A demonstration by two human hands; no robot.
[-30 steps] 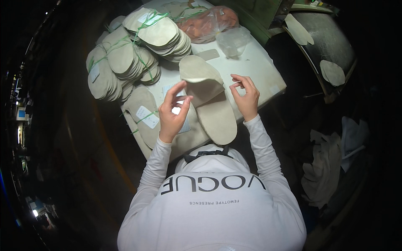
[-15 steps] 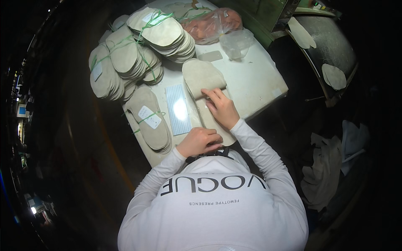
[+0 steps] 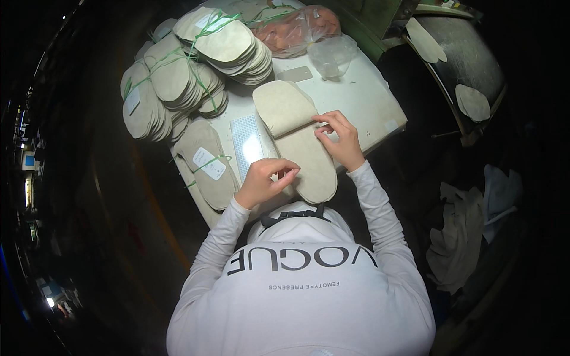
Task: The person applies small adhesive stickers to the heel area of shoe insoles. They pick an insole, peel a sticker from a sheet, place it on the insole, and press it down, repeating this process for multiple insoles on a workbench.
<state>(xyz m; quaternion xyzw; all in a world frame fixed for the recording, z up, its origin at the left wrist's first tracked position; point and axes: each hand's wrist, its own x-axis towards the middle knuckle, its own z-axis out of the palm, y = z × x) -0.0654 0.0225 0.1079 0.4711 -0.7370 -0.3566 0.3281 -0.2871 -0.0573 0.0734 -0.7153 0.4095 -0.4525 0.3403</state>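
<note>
- left hand (image 3: 264, 180): curled, thumb and fingertip nearly together by lower piece's left edge, can't tell if pinching anything
- right hand (image 3: 344, 141): narrow thumb-finger gap at upper piece's right corner, can't tell if gripped
- lower piece (image 3: 310, 163): beige, rounded, on white table (image 3: 371, 98), between hands
- upper piece (image 3: 284, 108): beige, covers its far end
- gridded sheet (image 3: 245, 139): just left of both
- tagged bundle (image 3: 203, 136): farther left, green tie

White table (image 3: 368, 104) above dark floor (image 3: 122, 213)
</note>
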